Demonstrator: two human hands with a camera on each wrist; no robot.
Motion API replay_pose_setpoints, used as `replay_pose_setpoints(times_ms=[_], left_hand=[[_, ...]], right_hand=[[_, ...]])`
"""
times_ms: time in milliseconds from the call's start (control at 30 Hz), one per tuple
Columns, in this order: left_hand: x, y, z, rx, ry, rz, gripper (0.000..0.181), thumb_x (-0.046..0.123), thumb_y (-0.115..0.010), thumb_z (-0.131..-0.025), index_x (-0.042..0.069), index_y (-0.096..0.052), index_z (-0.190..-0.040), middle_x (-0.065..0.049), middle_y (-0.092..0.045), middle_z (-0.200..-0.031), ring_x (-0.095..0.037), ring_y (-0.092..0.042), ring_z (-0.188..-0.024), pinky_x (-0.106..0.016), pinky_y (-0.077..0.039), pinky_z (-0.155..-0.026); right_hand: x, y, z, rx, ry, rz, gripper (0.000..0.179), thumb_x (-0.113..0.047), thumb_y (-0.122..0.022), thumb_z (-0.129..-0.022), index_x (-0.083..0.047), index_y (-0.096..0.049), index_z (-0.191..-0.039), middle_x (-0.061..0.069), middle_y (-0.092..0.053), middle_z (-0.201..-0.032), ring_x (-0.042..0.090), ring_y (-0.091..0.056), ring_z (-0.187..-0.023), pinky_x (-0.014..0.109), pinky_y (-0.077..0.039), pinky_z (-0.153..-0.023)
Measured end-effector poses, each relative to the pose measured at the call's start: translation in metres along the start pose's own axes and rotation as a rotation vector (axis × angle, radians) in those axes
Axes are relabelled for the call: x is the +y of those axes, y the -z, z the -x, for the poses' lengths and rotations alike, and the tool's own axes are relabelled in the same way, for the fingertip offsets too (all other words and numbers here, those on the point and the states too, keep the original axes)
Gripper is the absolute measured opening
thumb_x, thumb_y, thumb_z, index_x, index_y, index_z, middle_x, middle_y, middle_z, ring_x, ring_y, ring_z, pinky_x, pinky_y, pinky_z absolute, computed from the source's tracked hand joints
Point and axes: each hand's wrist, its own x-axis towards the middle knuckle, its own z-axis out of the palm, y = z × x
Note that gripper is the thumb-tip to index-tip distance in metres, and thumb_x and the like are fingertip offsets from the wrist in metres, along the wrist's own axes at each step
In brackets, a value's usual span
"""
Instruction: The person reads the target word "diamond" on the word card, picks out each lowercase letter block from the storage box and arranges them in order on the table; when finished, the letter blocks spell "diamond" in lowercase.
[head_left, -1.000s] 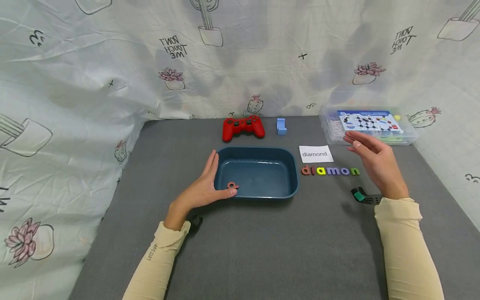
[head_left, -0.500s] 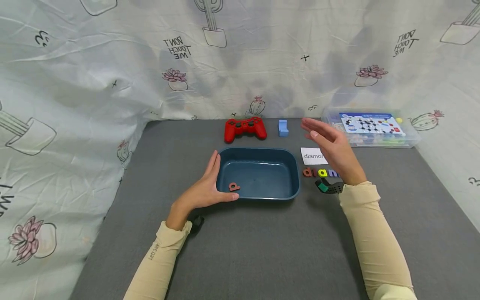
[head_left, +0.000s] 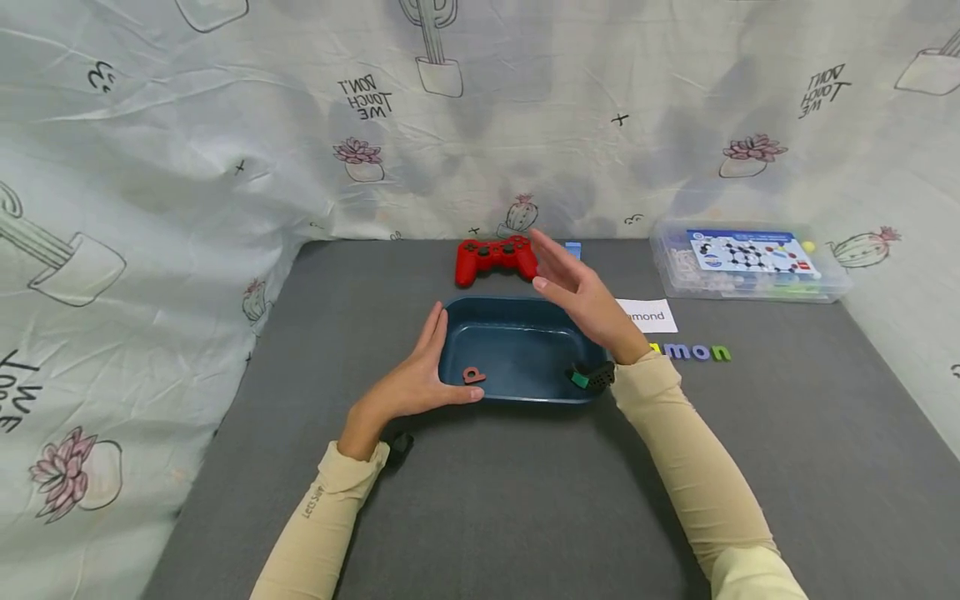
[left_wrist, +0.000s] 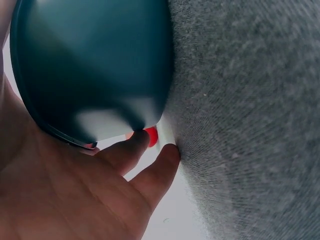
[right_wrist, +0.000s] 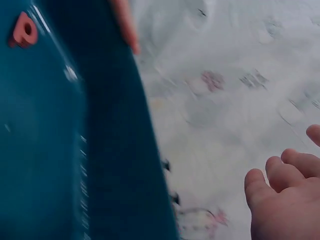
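Observation:
My left hand (head_left: 415, 377) rests against the left end of a dark teal tray (head_left: 525, 392), with fairly straight fingers along its side and the thumb at the front rim. In the left wrist view, two fingertips (left_wrist: 142, 140) sit by the tray's outer wall. A small reddish plastic letter (head_left: 473, 376), shaped like a d or p, lies in the tray's front left corner. Above the tray's right end hovers my right hand (head_left: 588, 302), fingers extended and holding nothing. The right wrist view shows the same letter (right_wrist: 24, 30) inside the tray.
Behind the tray lies a red game controller (head_left: 495, 258), with a partly hidden blue piece (head_left: 573, 249) nearby. To the right are a partly covered word card (head_left: 651, 316), several coloured letters (head_left: 700, 352) in a row, and a clear plastic box (head_left: 750, 260).
My right hand has swept left from near the clear box, over the card and letters, to above the tray. The left hand and the tray have stayed in place.

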Motion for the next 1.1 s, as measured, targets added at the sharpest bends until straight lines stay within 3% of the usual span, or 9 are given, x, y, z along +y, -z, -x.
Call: replay_pose_setpoints(times_ms=[367, 600, 800, 967, 1100], left_hand=[[-0.001, -0.001, -0.001, -0.007, 0.008, 0.023, 0.133, 0.05, -0.085, -0.087, 0.02, 0.014, -0.171, 0.009, 0.024, -0.175, -0.028, 0.001, -0.163, -0.063, -0.021, -0.124], [-0.001, 0.001, -0.002, -0.019, 0.018, 0.042, 0.13, 0.047, -0.084, -0.089, 0.021, 0.013, -0.172, 0.009, 0.023, -0.175, -0.031, -0.001, -0.163, -0.064, -0.024, -0.123], [0.0, 0.004, 0.0, -0.022, 0.02, 0.045, 0.13, 0.048, -0.084, -0.089, 0.024, 0.014, -0.171, 0.012, 0.024, -0.175, -0.032, -0.002, -0.163, -0.066, -0.025, -0.121], [0.002, 0.006, 0.0, -0.033, 0.005, 0.025, 0.134, 0.058, -0.083, -0.087, 0.022, 0.015, -0.171, 0.007, 0.024, -0.176, -0.035, -0.001, -0.163, -0.069, -0.022, -0.121], [0.004, 0.007, 0.0, -0.036, 0.003, 0.023, 0.135, 0.06, -0.083, -0.086, 0.02, 0.015, -0.171, 0.006, 0.025, -0.176, -0.034, 0.0, -0.163, -0.068, -0.02, -0.122]], right_hand=[[0.018, -0.027, -0.012, -0.241, -0.115, 0.074, 0.073, -0.012, -0.063, -0.108, -0.013, -0.028, -0.171, 0.005, -0.027, -0.175, 0.019, -0.027, -0.159, 0.043, -0.029, -0.125], [0.03, -0.036, -0.018, -0.445, -0.206, 0.19, 0.072, -0.016, -0.066, -0.107, -0.01, -0.031, -0.17, 0.005, -0.031, -0.174, 0.023, -0.03, -0.159, 0.046, -0.028, -0.125], [0.036, -0.042, -0.023, -0.63, -0.184, 0.27, 0.068, -0.012, -0.064, -0.106, -0.008, -0.035, -0.168, 0.006, -0.029, -0.175, 0.024, -0.027, -0.159, 0.05, -0.029, -0.125], [0.04, -0.045, -0.025, -0.792, -0.18, 0.334, 0.064, -0.006, -0.06, -0.106, -0.006, -0.039, -0.166, 0.008, -0.029, -0.175, 0.025, -0.032, -0.157, 0.049, -0.029, -0.125], [0.037, -0.045, -0.026, -0.89, -0.218, 0.348, 0.059, -0.004, -0.059, -0.106, -0.004, -0.044, -0.163, 0.014, -0.029, -0.174, 0.028, -0.026, -0.16, 0.05, -0.023, -0.127]])
